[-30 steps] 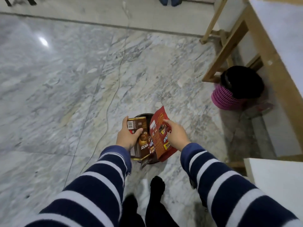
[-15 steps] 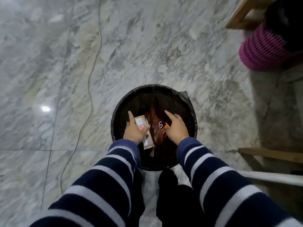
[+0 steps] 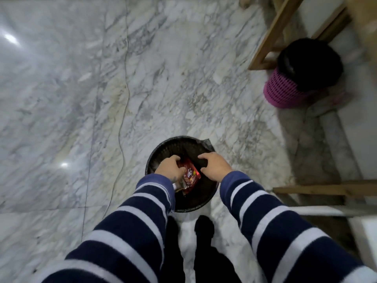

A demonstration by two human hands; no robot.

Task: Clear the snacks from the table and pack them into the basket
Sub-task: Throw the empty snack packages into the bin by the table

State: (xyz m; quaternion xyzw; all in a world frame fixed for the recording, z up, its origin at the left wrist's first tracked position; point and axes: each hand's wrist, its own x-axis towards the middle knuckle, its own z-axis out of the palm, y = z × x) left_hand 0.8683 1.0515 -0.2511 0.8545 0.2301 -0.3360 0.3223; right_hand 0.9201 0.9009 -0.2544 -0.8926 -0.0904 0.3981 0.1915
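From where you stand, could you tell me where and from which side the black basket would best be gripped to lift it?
I'd grip the black basket by its round rim, from above, one hand on each side. It stands upright on the floor with its mouth open, and the left hand and right hand already hang over it, either side of the red snack packet inside.

Both arms in navy-and-white striped sleeves reach forward and down toward twelve o'clock, knuckles up. The left hand (image 3: pixel 170 168) has its fingers curled downward; the right hand (image 3: pixel 214 165), at its three o'clock, shows loosely bent, spread fingers
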